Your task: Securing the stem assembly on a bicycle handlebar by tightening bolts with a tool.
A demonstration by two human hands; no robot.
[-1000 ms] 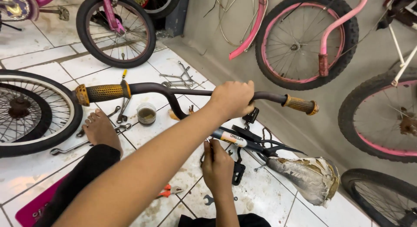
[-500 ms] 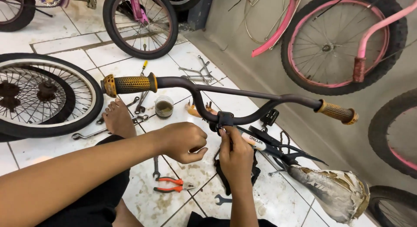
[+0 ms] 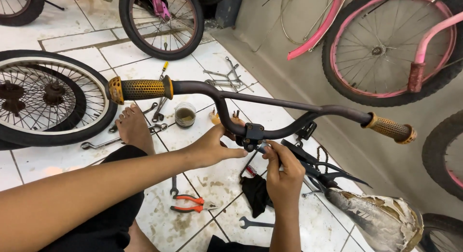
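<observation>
Left hand (image 3: 212, 147): pressed against the left side of the stem clamp (image 3: 252, 134), fingers curled together around the stem below it.
Right hand (image 3: 284, 172): raised from below, fingers pinched on a small tool or fastener at the clamp's underside; which of the two cannot be told.
Handlebar (image 3: 289, 107): a dark curved bar seated in the clamp just above both hands, its yellow grips (image 3: 140, 89) spread well out to either side.
Saddle (image 3: 381, 216): worn and peeling, lying to the right of the right hand, beyond the dark frame parts.
Pliers (image 3: 190, 204): orange-handled, left on the tiled floor (image 3: 62, 155) below the left hand, with a spanner (image 3: 255, 224) nearer the right wrist.
Progress: the bar is judged already set in the clamp; tightening appears to be in hand, and the loose wheel (image 3: 48, 98) and scattered tools suggest much work is left.
</observation>
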